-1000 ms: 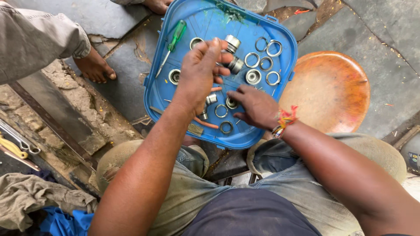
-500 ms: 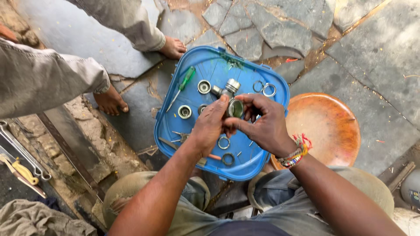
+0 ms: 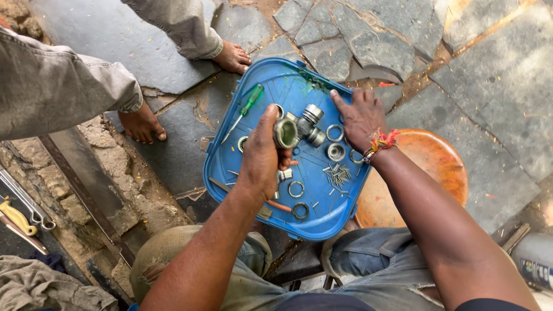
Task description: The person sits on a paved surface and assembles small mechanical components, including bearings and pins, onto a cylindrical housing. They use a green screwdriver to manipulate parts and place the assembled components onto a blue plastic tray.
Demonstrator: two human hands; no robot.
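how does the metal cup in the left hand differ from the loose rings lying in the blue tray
The metal cup is held up off the tray in the left hand, while the loose rings lie flat on the blue tray. The cup is deep and thick-walled; the rings are thin, open hoops. The cup looks dull greenish-grey, the rings brighter silver. Both are round metal parts.

Soft daylight — sharp, mild edge-warp

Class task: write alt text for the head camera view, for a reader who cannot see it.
Seen from above, a seated person's left hand holds a round metal bearing cup over a blue plastic tray of metal rings, small pins and a green-handled screwdriver, while the right hand rests on the tray's far side. Another person's bare feet stand on the stone paving beside it.
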